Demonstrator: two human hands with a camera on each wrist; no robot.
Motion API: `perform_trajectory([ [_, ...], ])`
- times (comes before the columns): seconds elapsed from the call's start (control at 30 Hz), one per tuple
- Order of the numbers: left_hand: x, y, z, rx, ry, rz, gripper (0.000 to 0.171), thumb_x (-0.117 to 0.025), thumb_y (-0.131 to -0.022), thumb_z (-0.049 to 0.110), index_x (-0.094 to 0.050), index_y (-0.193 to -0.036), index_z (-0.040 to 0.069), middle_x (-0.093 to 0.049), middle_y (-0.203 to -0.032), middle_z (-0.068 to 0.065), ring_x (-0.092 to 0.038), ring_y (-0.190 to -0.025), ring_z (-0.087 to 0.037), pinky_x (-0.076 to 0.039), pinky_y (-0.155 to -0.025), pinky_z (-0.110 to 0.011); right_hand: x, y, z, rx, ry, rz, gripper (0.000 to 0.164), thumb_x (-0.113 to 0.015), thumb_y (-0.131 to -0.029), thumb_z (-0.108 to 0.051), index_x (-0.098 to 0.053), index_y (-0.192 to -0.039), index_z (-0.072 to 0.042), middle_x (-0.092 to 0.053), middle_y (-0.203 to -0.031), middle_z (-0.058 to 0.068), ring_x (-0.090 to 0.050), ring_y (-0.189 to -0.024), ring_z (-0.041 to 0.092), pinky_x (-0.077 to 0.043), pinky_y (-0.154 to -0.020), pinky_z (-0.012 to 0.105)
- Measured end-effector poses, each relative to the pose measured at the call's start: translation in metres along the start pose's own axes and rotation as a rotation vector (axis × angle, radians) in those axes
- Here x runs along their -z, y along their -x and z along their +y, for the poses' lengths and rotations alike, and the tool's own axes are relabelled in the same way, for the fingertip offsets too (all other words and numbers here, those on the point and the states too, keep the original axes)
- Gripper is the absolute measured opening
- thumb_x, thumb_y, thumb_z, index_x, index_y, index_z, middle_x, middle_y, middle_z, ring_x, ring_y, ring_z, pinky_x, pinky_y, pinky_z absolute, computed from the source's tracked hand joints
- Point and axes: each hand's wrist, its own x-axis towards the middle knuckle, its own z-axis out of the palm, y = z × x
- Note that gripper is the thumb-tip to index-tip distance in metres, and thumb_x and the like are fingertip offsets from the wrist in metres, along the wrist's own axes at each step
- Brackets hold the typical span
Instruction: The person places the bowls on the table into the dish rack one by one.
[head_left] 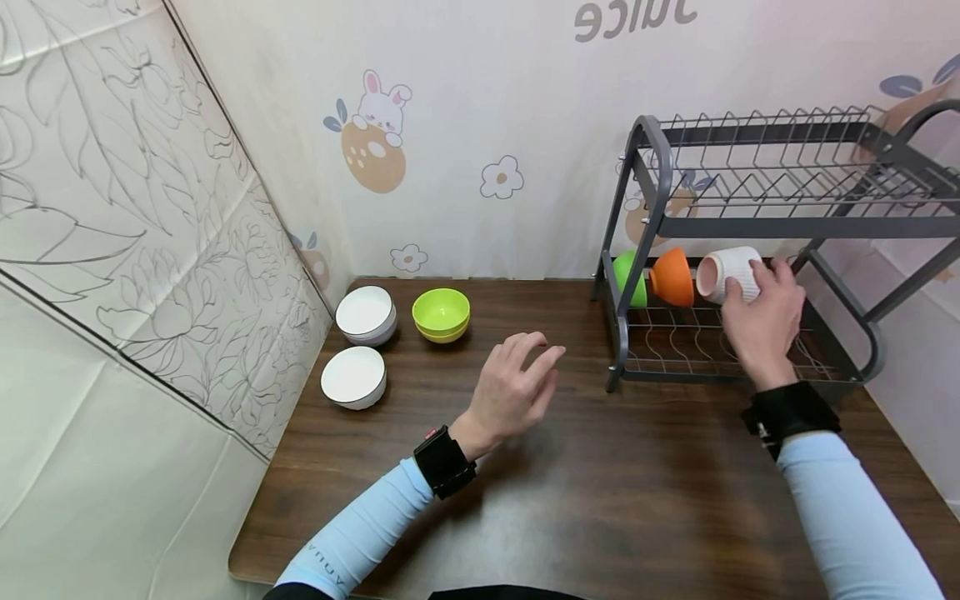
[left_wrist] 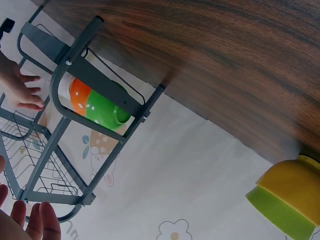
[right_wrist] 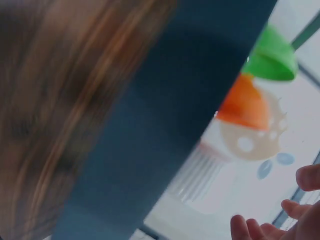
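White ribbed cup (head_left: pixel 738 268): on lower tier of the dark grey dish rack (head_left: pixel 652 193), lying on its side, rounded pinkish end turned left. Right hand (head_left: pixel 767 312) directly at it, reaching in from the front right; in the head view thumb and fingertips overlap the cup's near side. Both wrist views show these fingers parted and a gap between them and the cup, so right hand spread around air, just beside the cup rather than pinching it.

Left of the cup, same tier: orange bowl (head_left: pixel 672 277) just beside it, tipped on its side; then green bowl (head_left: pixel 630 279), also on its side, partly behind the rack's post. Upper tier of wire slots sits above all three.

Left hand (head_left: pixel 513 387): over the table (head_left: pixel 585 492), well apart from the cup, to its left and nearer the person. Fingers loosely bent, thumb parted from them, grip unoccupied.

Farther left on the table: lime and yellow bowl stack (head_left: pixel 441 315) near the wall; white bowl stack (head_left: pixel 366 315) beside it; another white bowl (head_left: pixel 354 377) in front. Black wrist straps, light blue sleeves (head_left: pixel 855 508) on both arms. Wall (head_left: pixel 502 100) behind carries rabbit and flower prints.
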Motion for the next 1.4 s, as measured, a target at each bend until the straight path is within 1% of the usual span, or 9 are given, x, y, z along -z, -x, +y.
perform_trajectory([
  [0.23, -0.004, 0.005, -0.004, 0.035, 0.021, 0.032, 0.030, -0.070, -0.095, 0.017, -0.071, -0.124, 0.009, -0.059, -0.123, -0.013, -0.057, -0.114, -0.030, -0.049, -0.079, -0.038, -0.005, 0.048, -0.022, 0.132, -0.118, 0.068, 0.037, -0.068, -0.102, -0.015, -0.068, -0.134, 0.004, -0.055, -0.147, 0.025, -0.047, -0.131, 0.051, -0.035, -0.106, 0.065],
  [0.4, -0.005, 0.015, -0.015, 0.128, 0.045, 0.043, 0.029, -0.071, -0.094, 0.012, -0.070, -0.122, 0.006, -0.059, -0.121, -0.015, -0.057, -0.116, -0.032, -0.048, -0.086, -0.042, -0.006, 0.070, -0.033, 0.151, -0.198, 0.082, 0.035, -0.068, -0.102, -0.012, -0.070, -0.134, 0.001, -0.061, -0.142, 0.020, -0.056, -0.128, 0.041, -0.039, -0.093, 0.029],
  [0.47, -0.004, 0.021, -0.025, 0.191, 0.042, 0.048, 0.031, -0.073, -0.092, 0.012, -0.069, -0.122, 0.005, -0.060, -0.121, -0.016, -0.057, -0.114, -0.032, -0.048, -0.086, -0.044, -0.004, 0.077, -0.038, 0.161, -0.216, 0.090, 0.035, -0.067, -0.103, -0.011, -0.070, -0.136, -0.001, -0.062, -0.143, 0.017, -0.058, -0.126, 0.035, -0.037, -0.084, 0.019],
  [0.53, -0.001, 0.030, -0.038, 0.262, 0.027, 0.065, 0.033, -0.076, -0.090, 0.010, -0.069, -0.121, 0.005, -0.060, -0.119, -0.016, -0.058, -0.111, -0.033, -0.048, -0.085, -0.046, -0.003, 0.084, -0.042, 0.173, -0.245, 0.101, 0.034, -0.066, -0.103, -0.010, -0.070, -0.135, 0.000, -0.063, -0.141, 0.016, -0.060, -0.121, 0.027, -0.039, -0.083, 0.015],
  [0.67, 0.010, 0.056, -0.068, 0.419, -0.041, 0.088, 0.037, -0.081, -0.084, 0.007, -0.070, -0.120, 0.003, -0.062, -0.117, -0.017, -0.058, -0.106, -0.036, -0.047, -0.083, -0.050, 0.001, 0.100, -0.050, 0.186, -0.307, 0.106, 0.031, -0.066, -0.103, -0.008, -0.071, -0.133, -0.001, -0.064, -0.136, 0.017, -0.060, -0.108, 0.006, -0.042, -0.083, 0.015],
  [0.83, 0.035, 0.100, -0.098, 0.593, -0.166, 0.050, 0.044, -0.083, -0.082, 0.003, -0.067, -0.123, 0.000, -0.059, -0.119, -0.019, -0.055, -0.105, -0.042, -0.043, -0.081, -0.055, 0.003, 0.116, -0.058, 0.199, -0.336, 0.101, 0.030, -0.069, -0.100, -0.003, -0.074, -0.130, -0.001, -0.067, -0.130, 0.017, -0.057, -0.103, 0.000, -0.042, -0.082, 0.014],
  [1.07, 0.070, 0.160, -0.109, 0.770, -0.284, -0.076, 0.052, -0.084, -0.082, 0.007, -0.064, -0.128, -0.003, -0.057, -0.117, -0.026, -0.053, -0.103, -0.049, -0.041, -0.077, -0.059, 0.005, 0.135, -0.062, 0.198, -0.311, 0.069, 0.031, -0.071, -0.098, 0.000, -0.074, -0.129, -0.001, -0.067, -0.127, 0.017, -0.054, -0.102, -0.002, -0.041, -0.083, 0.016],
  [1.2, 0.075, 0.168, -0.110, 0.784, -0.293, -0.101, 0.040, -0.086, -0.083, 0.009, -0.067, -0.115, -0.005, -0.062, -0.105, -0.025, -0.058, -0.094, -0.048, -0.043, -0.073, -0.057, 0.002, 0.139, -0.061, 0.190, -0.326, 0.060, 0.031, -0.070, -0.099, 0.000, -0.073, -0.129, 0.000, -0.067, -0.126, 0.016, -0.055, -0.102, 0.001, -0.041, -0.083, 0.017],
  [1.4, 0.075, 0.159, -0.117, 0.716, -0.275, -0.098, 0.020, -0.084, -0.081, -0.001, -0.070, -0.095, -0.003, -0.066, -0.090, -0.019, -0.061, -0.083, -0.044, -0.045, -0.069, -0.055, -0.003, 0.138, -0.064, 0.203, -0.356, 0.060, 0.030, -0.069, -0.100, 0.000, -0.073, -0.130, 0.000, -0.067, -0.126, 0.016, -0.057, -0.101, 0.007, -0.042, -0.082, 0.015],
])
